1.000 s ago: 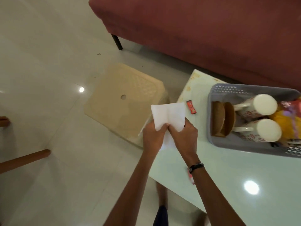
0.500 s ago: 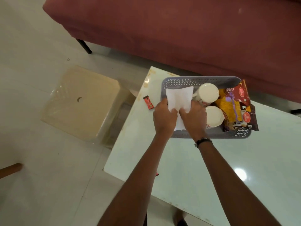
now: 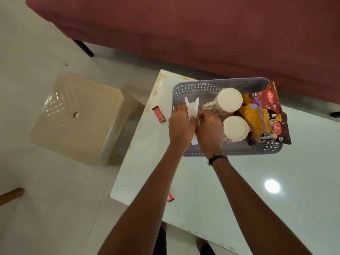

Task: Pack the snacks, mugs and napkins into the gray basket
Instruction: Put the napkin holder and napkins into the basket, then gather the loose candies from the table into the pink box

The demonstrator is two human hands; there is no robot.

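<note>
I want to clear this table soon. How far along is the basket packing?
Nearly done, it seems. Two mugs and the snack packets already sit in the gray basket. The left hand and right hand are pushing a white napkin into its free end. A small red sachet lies outside on the table.
</note>
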